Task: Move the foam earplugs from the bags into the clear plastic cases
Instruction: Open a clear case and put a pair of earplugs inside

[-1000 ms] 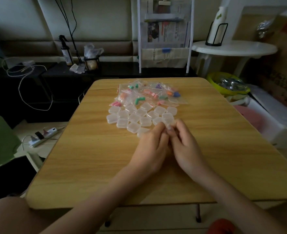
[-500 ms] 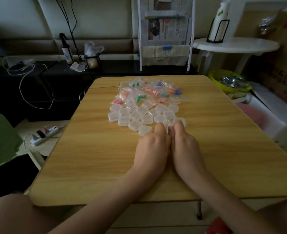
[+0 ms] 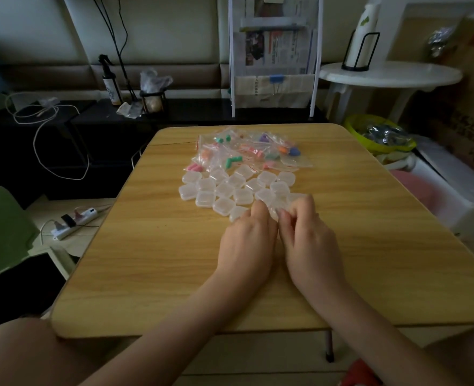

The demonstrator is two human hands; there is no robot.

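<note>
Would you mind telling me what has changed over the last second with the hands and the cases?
Both hands stayed together at the near edge of the clear cases. The left hand and right hand went on fingering one small case between their fingertips; whether it opened is unclear. The bags of earplugs and the other cases lay unmoved.

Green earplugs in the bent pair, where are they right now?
Head view: the green earplugs are still bagged at the near edge of the bag pile, centre of the wooden table, just beyond the clear plastic cases.
</note>
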